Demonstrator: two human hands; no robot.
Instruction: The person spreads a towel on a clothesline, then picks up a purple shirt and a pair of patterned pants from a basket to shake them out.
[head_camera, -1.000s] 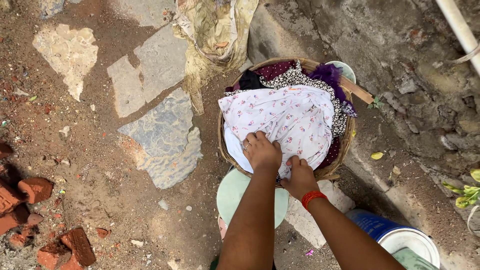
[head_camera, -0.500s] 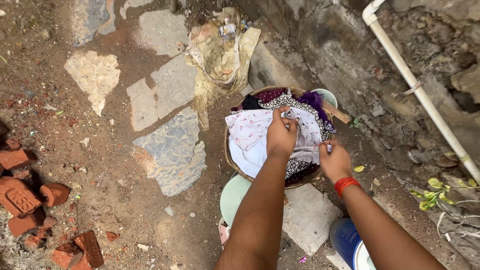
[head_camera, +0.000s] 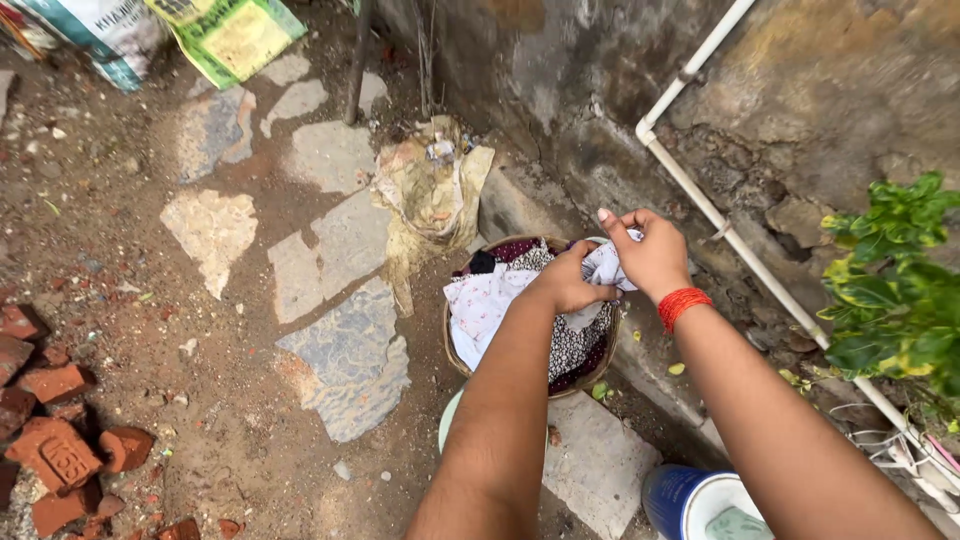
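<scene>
A round woven basket (head_camera: 452, 350) full of clothes stands on the ground by a rough wall. Both my hands hold a white cloth with small pink prints (head_camera: 480, 305) above the basket. My left hand (head_camera: 570, 282) grips its bunched middle. My right hand (head_camera: 650, 252), with a red thread band on the wrist, pinches its raised end a little higher. Part of the cloth still trails down onto the pile. A dark patterned garment (head_camera: 570, 350) and a maroon one lie beneath it.
A white pipe (head_camera: 700, 200) runs along the wall. A leafy plant (head_camera: 895, 285) is at the right. A blue bucket (head_camera: 690, 500) and a pale green stool (head_camera: 447, 425) stand near me. A crumpled sack (head_camera: 432, 185), printed bags (head_camera: 225, 30) and broken bricks (head_camera: 60, 450) lie around.
My hands have gone from pressing on the white cloth in the basket to gripping it and lifting it up toward the wall. My view has risen and pulled back.
</scene>
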